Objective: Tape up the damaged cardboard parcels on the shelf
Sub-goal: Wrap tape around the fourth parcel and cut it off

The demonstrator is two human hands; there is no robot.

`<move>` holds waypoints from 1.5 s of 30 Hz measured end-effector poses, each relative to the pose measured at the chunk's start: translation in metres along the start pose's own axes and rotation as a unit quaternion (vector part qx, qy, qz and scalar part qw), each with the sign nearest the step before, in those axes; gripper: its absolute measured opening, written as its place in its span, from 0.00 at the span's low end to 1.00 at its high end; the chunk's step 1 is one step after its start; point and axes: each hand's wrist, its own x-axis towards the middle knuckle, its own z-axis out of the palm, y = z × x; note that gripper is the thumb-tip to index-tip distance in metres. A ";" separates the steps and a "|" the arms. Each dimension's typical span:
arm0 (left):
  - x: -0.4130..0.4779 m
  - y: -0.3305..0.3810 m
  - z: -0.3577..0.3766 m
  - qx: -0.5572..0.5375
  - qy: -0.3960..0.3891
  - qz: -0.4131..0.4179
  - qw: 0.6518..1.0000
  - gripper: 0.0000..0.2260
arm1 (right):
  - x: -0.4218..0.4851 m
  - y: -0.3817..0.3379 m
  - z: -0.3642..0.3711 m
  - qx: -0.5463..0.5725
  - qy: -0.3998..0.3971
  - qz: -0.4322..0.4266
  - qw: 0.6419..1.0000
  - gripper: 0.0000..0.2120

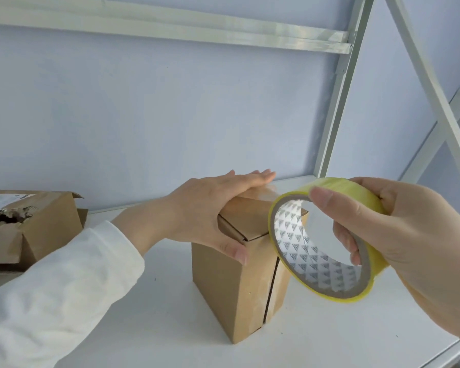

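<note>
Head cam is looking down at a white shelf (154,328), and pretty much dead center a small cardboard parcel (223,296) is standing upright on it. So the left hand (213,208) is lying flat and open across the parcel's top, fingers stretched toward 12 o'clock, thumb hooking down over the front top edge. A white sleeve (51,296) is covering that arm. Over at 3 o'clock the right hand (409,227) is gripping a roll of clear yellowish tape (327,245), thumb pressing on the outer rim and fingers curling through the core, which has a little triangle print inside. That roll is sitting right up against the parcel's right top corner, and shiny tape is already showing down the parcel's right face beside a dark seam. At 9 o'clock, well apart, 1 torn cardboard box (29,229) is lying with a ragged hole in its top. Behind everything, white metal shelf posts (340,102) are rising at 1 o'clock.
</note>
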 end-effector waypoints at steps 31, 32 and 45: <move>0.016 0.031 -0.005 0.011 -0.080 0.029 0.996 0.34 | -0.013 0.055 0.014 0.009 -0.032 0.063 0.997 0.22; 0.015 0.031 -0.004 0.002 -0.067 0.025 0.997 0.33 | -0.011 0.056 0.013 0.008 -0.033 0.061 0.998 0.22; 0.015 0.025 -0.001 0.063 -0.060 0.080 0.993 0.33 | -0.010 0.067 0.017 0.042 -0.052 0.049 0.997 0.24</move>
